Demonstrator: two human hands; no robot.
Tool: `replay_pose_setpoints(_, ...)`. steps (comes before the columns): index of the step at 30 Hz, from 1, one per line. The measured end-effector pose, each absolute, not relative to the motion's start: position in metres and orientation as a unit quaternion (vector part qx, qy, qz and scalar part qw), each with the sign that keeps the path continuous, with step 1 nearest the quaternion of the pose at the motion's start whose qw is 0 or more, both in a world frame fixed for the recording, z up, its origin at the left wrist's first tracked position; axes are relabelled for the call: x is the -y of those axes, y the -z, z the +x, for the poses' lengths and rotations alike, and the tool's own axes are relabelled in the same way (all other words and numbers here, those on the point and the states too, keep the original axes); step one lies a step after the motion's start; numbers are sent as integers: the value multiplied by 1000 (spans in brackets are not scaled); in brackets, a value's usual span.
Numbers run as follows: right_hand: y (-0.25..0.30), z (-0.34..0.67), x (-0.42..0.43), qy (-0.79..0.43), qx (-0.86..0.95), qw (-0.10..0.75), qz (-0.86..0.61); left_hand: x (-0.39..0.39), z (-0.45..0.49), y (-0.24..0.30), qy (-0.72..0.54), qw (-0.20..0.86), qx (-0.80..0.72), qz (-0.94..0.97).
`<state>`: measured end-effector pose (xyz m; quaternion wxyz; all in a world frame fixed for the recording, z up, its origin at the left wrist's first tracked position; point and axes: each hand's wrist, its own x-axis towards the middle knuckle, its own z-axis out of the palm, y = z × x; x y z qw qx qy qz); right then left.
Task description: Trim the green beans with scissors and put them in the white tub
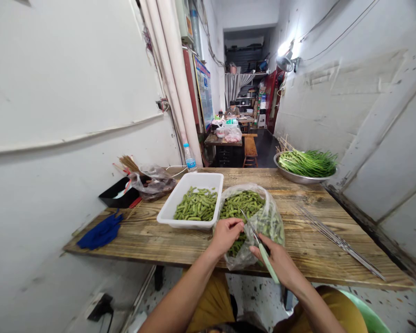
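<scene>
My right hand [275,259] is wrapped round scissors [267,262] with pale green handles. Their blades point away from me and to the left, over a clear plastic bag [273,222] full of green edamame pods [244,202]. Close to the blades, my left hand [228,235] pinches thumb and fingers together above the bag's near left side; what lies between the fingertips is too small to make out. Left of the bag stands a white plastic tub [164,212] with more edamame pods [196,203] on its bottom.
A metal bowl [294,178] of long green stalks [310,163] stands back right, with metal skewers [343,243] nearer. Leftward lie a blue cloth [101,232], a black tray [113,196] and a plastic bag [156,181]. A water bottle [190,159] stands behind the tub. Someone [232,110] sits farther back.
</scene>
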<state>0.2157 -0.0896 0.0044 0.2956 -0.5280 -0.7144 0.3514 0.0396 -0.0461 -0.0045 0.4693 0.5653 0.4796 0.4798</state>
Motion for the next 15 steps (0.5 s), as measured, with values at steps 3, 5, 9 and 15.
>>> replay_pose_setpoints(3,-1,213,88,-367,711,302,-518,46,39,5,-467,463,-490,572)
replay_pose_setpoints(5,2,210,86,-391,698,313,-512,42,33,5,-456,438,-514,579)
replay_pose_setpoints(9,6,208,85,-553,589,296,-510,29,-2,-1,-464,198,-618,603)
replay_pose_setpoints(15,8,212,92,-706,425,296,-483,8,-32,-8,-371,-63,-704,602)
